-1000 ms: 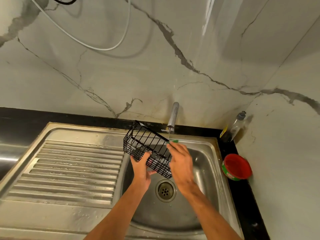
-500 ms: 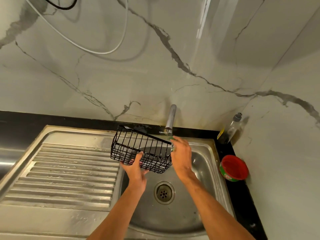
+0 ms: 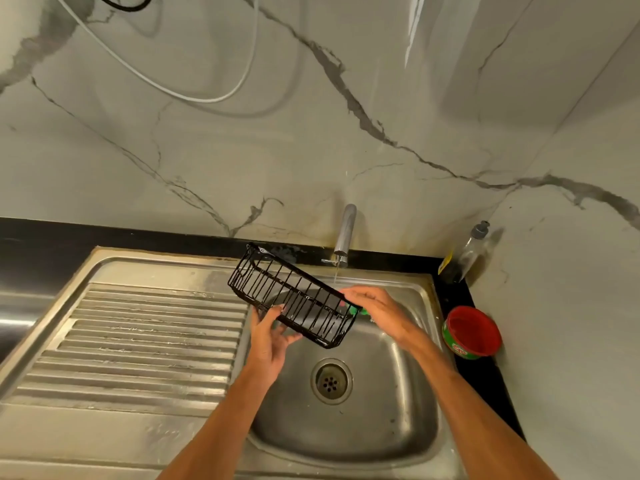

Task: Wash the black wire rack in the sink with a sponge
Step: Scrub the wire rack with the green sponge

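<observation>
A black wire rack (image 3: 291, 296), shaped like a small basket, hangs tilted over the steel sink (image 3: 388, 417). My left hand (image 3: 268, 337) grips its lower long edge from below. At the rack's right end, my right hand (image 3: 375, 308) presses a green sponge (image 3: 354, 310) against the wires; only a sliver of the sponge shows under the fingers. A thin stream of water runs from the tap (image 3: 344, 237) just behind my right hand.
The ribbed steel drainboard (image 3: 138, 341) lies to the left of the basin. The drain (image 3: 330, 381) is in the basin's middle. A red and green tub (image 3: 472, 332) and a clear bottle (image 3: 467, 254) stand on the black counter at right. Marble wall behind.
The rack has been turned: its right end dropped and it now slopes down to the right. My right hand slid down along that end with the sponge. My left hand regripped the lower edge.
</observation>
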Motion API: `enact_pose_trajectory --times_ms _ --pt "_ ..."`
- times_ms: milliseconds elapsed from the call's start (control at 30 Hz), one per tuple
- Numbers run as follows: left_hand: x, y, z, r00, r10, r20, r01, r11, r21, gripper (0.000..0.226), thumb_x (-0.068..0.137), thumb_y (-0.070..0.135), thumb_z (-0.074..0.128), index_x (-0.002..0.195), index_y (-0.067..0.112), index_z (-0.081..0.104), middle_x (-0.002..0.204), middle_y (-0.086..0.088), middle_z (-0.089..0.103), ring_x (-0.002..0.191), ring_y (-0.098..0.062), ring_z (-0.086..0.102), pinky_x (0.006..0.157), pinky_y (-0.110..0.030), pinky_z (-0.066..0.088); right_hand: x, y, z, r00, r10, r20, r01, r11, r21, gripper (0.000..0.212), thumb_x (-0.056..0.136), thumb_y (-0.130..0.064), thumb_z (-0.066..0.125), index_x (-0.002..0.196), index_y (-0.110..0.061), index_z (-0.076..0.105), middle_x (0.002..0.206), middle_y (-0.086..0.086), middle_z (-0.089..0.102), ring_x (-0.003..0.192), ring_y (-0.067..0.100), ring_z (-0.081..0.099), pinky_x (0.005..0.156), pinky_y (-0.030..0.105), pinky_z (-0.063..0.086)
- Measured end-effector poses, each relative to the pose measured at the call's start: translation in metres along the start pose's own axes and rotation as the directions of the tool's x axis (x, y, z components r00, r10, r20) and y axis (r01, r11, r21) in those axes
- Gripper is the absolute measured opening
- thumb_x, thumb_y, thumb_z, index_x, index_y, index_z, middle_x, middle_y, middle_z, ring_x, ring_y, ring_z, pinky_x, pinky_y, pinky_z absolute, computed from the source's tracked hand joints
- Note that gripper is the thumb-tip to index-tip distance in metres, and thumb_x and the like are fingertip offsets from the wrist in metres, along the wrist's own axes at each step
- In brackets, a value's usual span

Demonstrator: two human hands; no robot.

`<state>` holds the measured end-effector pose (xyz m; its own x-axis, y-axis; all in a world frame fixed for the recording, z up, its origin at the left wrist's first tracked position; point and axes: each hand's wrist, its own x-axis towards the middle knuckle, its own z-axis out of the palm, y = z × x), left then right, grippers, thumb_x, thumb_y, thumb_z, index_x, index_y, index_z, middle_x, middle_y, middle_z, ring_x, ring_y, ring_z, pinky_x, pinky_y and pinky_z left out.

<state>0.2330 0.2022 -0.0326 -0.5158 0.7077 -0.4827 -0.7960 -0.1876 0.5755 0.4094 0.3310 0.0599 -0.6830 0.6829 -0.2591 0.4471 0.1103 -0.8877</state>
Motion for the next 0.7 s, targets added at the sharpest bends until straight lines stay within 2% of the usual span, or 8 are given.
enact_pose_trajectory --times_ms 67,167,267,333,433,500,633,700 --pt "0.002 0.002 -0.001 0.997 -0.019 0.073 0.017 1.0 0.021 0.065 0.074 0.013 0.082 0.13 0.019 0.049 0.11 -0.011 0.062 0.095 -0.028 0.066 0.081 -0.059 0.058 -0.002 -0.008 -0.003 0.991 0.003 0.132 0.0 1.0 -0.019 0.023 0.097 -0.023 0.058 0.115 -0.013 0.068 0.101 0.0 0.073 0.095 0.003 0.066 0.077 0.009 0.042" --pt "0.004 0.004 -0.001 0.977 -0.129 0.172 0.117 0.99 0.079 0.059 0.07 0.026 0.088 0.119 0.009 0.06 0.116 -0.018 0.065 0.1 -0.034 0.067 0.083 -0.056 0.057 -0.004 -0.01 0.003 0.981 0.013 0.192 -0.017 1.0 0.022 0.016 0.091 -0.01 0.066 0.105 -0.004 0.067 0.093 0.009 0.072 0.086 0.016 0.07 0.077 0.019 0.055" --pt "-0.002 0.013 0.005 0.962 -0.227 0.152 0.205 0.967 0.15 0.031 0.088 0.024 0.073 0.113 0.007 0.066 0.114 -0.019 0.067 0.093 -0.034 0.071 0.075 -0.051 0.06 -0.011 -0.007 0.02 0.995 -0.003 0.098 -0.003 0.998 0.059 0.009 0.088 -0.006 0.069 0.097 -0.005 0.068 0.085 0.007 0.072 0.079 0.021 0.071 0.082 0.035 0.059" --pt "-0.006 0.023 0.008 0.968 -0.247 0.045 0.218 0.916 0.337 0.025 0.096 0.017 0.062 0.12 0.008 0.065 0.112 -0.014 0.068 0.084 -0.033 0.072 0.075 -0.049 0.06 -0.021 0.004 0.034 0.999 0.005 -0.035 -0.005 1.0 0.01 0.005 0.087 -0.008 0.069 0.092 -0.011 0.068 0.083 0.006 0.072 0.077 0.02 0.072 0.08 0.039 0.06" --pt "-0.01 0.035 0.004 0.966 -0.236 -0.107 0.255 0.797 0.547 0.057 0.092 0.002 0.068 0.145 0.007 0.05 0.126 -0.016 0.066 0.092 -0.039 0.07 0.078 -0.048 0.063 -0.037 0.029 0.054 0.98 0.062 -0.191 -0.075 0.995 -0.059 0.01 0.085 -0.016 0.072 0.086 -0.024 0.066 0.089 -0.002 0.07 0.081 0.015 0.07 0.082 0.041 0.059" --pt "-0.018 0.035 0.004 0.96 -0.256 -0.113 0.272 0.762 0.587 0.074 0.087 0.007 0.072 0.153 0.014 0.039 0.137 -0.014 0.059 0.104 -0.041 0.066 0.082 -0.056 0.06 -0.048 0.041 0.068 0.965 0.097 -0.245 -0.113 0.992 -0.055 0.015 0.084 -0.017 0.073 0.083 -0.029 0.064 0.09 -0.009 0.067 0.087 0.009 0.067 0.085 0.04 0.057" --pt "-0.026 0.022 0.012 0.959 -0.247 -0.139 0.278 0.727 0.628 0.102 0.049 0.057 0.094 0.138 0.034 0.05 0.133 -0.008 0.059 0.118 -0.039 0.059 0.076 -0.061 0.059 -0.064 0.045 0.102 0.961 0.018 -0.277 -0.084 0.97 -0.229 0.014 0.087 -0.021 0.072 0.093 -0.029 0.064 0.091 -0.02 0.063 0.09 0.0 0.06 0.087 0.033 0.055" --pt "-0.023 0.012 0.012 0.974 -0.135 -0.181 0.222 0.717 0.661 0.099 0.047 0.052 0.098 0.133 0.033 0.052 0.127 -0.01 0.065 0.111 -0.037 0.064 0.07 -0.054 0.061 -0.069 0.046 0.114 0.97 -0.062 -0.237 -0.024 0.938 -0.345 0.016 0.087 -0.028 0.071 0.101 -0.03 0.063 0.097 -0.017 0.065 0.093 0.004 0.061 0.087 0.031 0.054"
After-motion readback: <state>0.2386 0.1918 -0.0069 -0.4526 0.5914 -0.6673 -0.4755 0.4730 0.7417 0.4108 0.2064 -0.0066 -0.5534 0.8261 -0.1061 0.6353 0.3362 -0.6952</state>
